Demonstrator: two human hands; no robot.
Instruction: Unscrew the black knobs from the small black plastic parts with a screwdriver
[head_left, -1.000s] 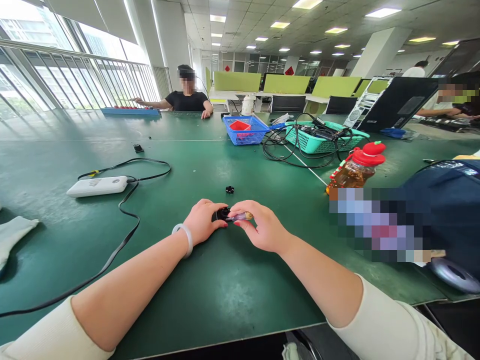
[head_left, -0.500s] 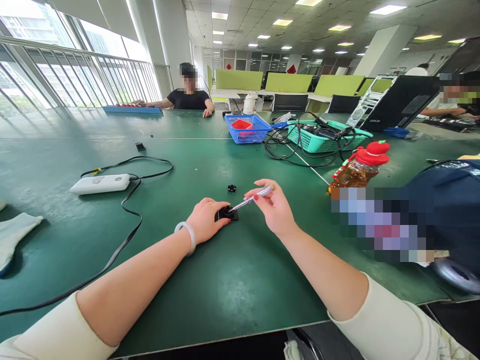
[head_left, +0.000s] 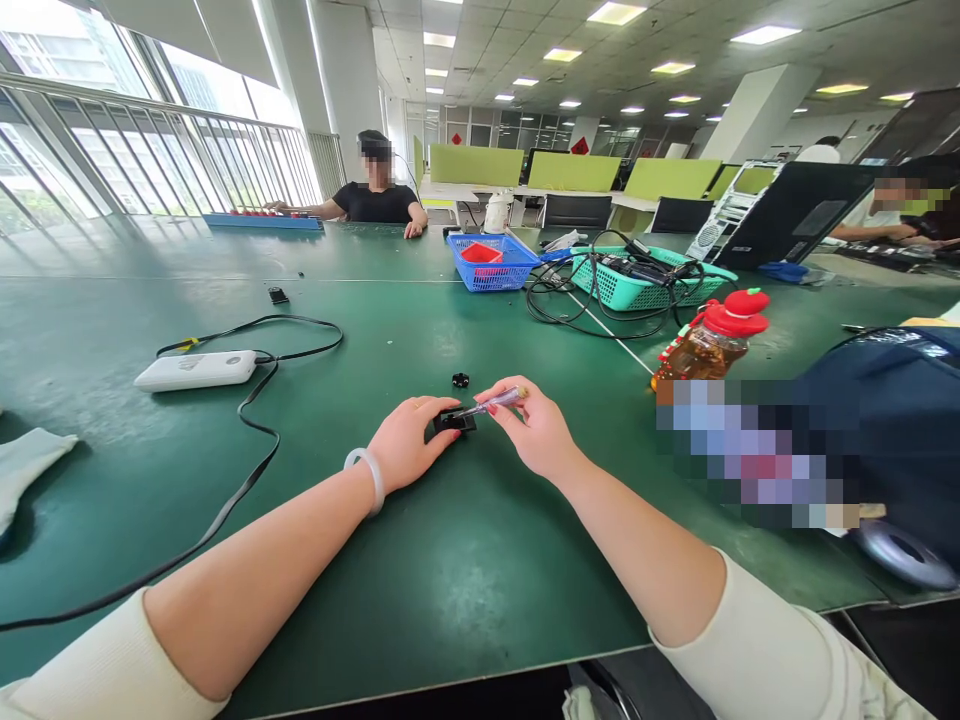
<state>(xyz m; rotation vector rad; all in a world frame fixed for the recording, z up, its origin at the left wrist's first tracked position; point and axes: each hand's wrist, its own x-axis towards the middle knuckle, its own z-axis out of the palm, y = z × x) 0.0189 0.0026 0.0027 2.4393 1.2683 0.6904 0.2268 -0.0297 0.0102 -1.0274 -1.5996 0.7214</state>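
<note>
My left hand (head_left: 409, 440) grips a small black rectangular part (head_left: 456, 422) between thumb and fingers, pressed down on the green table (head_left: 442, 580). In my right hand (head_left: 534, 432) is a screwdriver (head_left: 504, 399) with a clear purplish handle, its fingers closed around it. The screwdriver slopes down to the left, and its tip is at the top of the black part; whether it sits in a screw is too small to tell. Just beyond the part lies a small round black piece (head_left: 460, 380), touched by neither hand.
A white power strip (head_left: 196, 370) with a black cable lies left. Farther back stand a blue basket (head_left: 495, 278) and a green basket (head_left: 622, 290) with tangled cables. A red-capped bottle (head_left: 709, 345) and a dark bag (head_left: 885, 430) are at right. A person (head_left: 379, 200) sits opposite.
My right hand has come lower and slightly left, and the screwdriver now lies at a flatter angle over the black part. My left hand keeps its hold.
</note>
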